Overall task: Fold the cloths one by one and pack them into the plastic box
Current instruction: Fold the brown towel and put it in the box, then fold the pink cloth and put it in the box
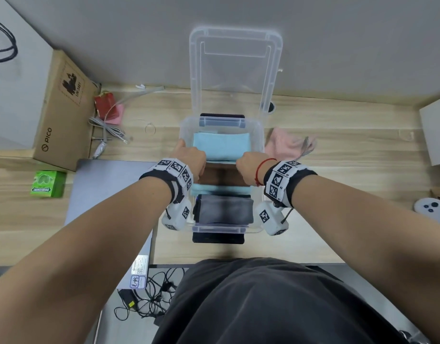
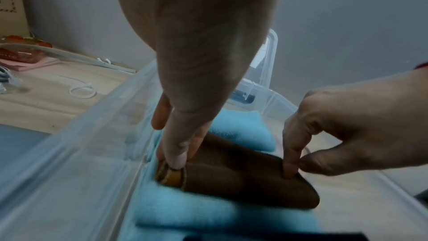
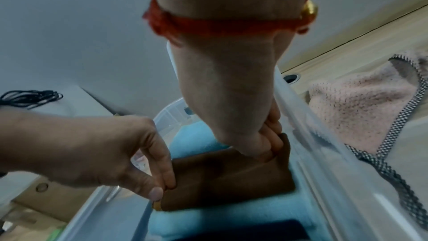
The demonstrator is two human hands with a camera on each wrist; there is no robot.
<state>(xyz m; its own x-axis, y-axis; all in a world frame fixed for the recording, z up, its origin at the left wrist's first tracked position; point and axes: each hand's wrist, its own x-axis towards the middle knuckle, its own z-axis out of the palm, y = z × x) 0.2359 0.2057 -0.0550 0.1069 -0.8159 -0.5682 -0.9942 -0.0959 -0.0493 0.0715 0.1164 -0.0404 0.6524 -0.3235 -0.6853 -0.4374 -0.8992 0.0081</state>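
Both hands pinch the folded brown cloth (image 1: 220, 175) in the plastic box (image 1: 259, 135): left hand (image 1: 190, 158) grip at its 9 o'clock end, right hand (image 1: 248, 167) at 3 o'clock. Best lowered level onto the blue cloth (image 1: 221, 146), then released together.

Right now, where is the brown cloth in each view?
Head: brown cloth at centre, between the wrists, inside the box.
Left wrist: lower centre, both hands pinching its ends.
Right wrist: lower centre.
Shared landmark: the blue cloth beside it.
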